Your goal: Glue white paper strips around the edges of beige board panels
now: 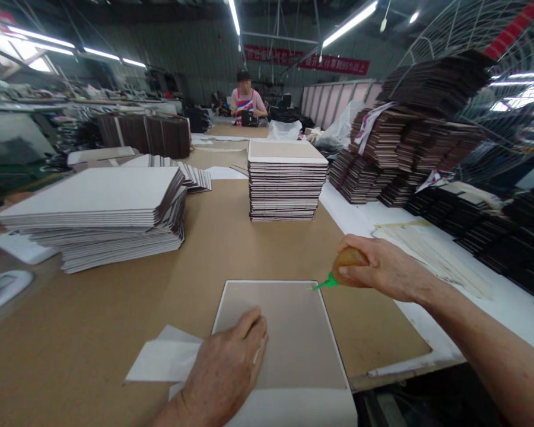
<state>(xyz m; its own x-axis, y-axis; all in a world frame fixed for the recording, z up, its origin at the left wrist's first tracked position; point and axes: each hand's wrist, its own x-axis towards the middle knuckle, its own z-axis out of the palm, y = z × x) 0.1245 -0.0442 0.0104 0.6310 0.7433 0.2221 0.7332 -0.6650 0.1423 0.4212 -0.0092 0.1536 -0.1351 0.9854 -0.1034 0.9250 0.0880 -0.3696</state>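
My right hand [369, 267] is wrapped round a brownish squeeze glue bottle [349, 265] with a green nozzle [327, 281]. The nozzle's tip touches or hovers just over the top right corner of a flat grey-beige panel [289, 332] with a white border and dark edge. My left hand [231, 362] rests on the panel's left side, its fingers curled and pressed together. A small whitish bit shows at those fingers, too little to name. White paper pieces [164, 359] lie beside and partly under the left hand. A pale sheet [302, 406] shows at the panel's near end.
A neat stack of panels [287, 190] stands ahead on the brown tabletop [213, 237]. White-topped boards [93, 196] are piled at left, near a white device [4, 290]. Dark brown bundles [404, 142] and black pieces [493, 231] line the right. Another person [247, 104] works farther back.
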